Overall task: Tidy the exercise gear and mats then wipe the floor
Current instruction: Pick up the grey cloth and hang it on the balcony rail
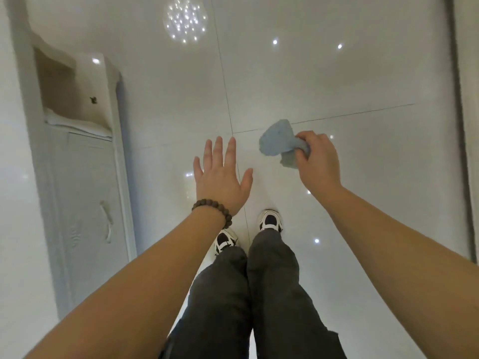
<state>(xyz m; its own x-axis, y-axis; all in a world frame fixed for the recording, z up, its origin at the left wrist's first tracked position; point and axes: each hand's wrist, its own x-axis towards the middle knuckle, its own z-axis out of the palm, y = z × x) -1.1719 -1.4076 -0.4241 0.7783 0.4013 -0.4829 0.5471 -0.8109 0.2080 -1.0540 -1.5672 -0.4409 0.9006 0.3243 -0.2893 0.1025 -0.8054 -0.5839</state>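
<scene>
A view from head height looks straight down at a person standing on a glossy white tiled floor (337, 81), with both bare forearms stretched forward into the middle of the scene. The right hand (317, 158) is closed in a fist around a crumpled pale blue cloth (278, 138); most of the cloth sticks out to the left of the fist, and a smaller fold shows below the curled fingers. The cloth is held up in the air above the floor, over the spot where two thin dark grout lines cross. The left hand (220, 177) is open and empty, palm facing down, fingers spread and pointing away from the body, with the thumb out to the right. It hovers just left of the cloth without touching it. A bracelet of dark brown round beads (213, 208) circles the left wrist. Below the hands are two legs in dark grey trousers (274, 294) and two white and black trainers (270, 221), the right foot set a little ahead of the left. Along the left edge stands a white cabinet (85, 203) with a curved door handle and an open recess above it. Small bright spots and a round cluster of ceiling lights are mirrored in the shiny tiles near the top.
</scene>
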